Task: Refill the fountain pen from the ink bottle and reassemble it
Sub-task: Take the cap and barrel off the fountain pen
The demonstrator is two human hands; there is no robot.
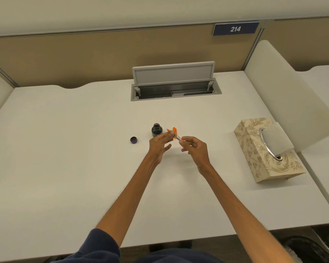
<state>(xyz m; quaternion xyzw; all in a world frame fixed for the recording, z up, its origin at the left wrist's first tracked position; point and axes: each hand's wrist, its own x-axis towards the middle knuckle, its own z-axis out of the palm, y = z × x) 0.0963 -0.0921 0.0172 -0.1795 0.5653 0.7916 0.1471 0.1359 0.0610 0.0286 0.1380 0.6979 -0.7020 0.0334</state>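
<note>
Fountain pen (172, 134), orange and partly taken apart, sits just above the middle of the frame, held over the white tabletop (65, 149) between both hands. Going left to right: the dark bottle cap (134, 139) lies alone on the tabletop; the open ink bottle (157, 130) stands upright beside it; the left hand (159, 146) pinches the pen's orange end; the right hand (195, 149) grips its clear, silver-tipped end; a patterned tissue box (262, 150) rests at right.
</note>
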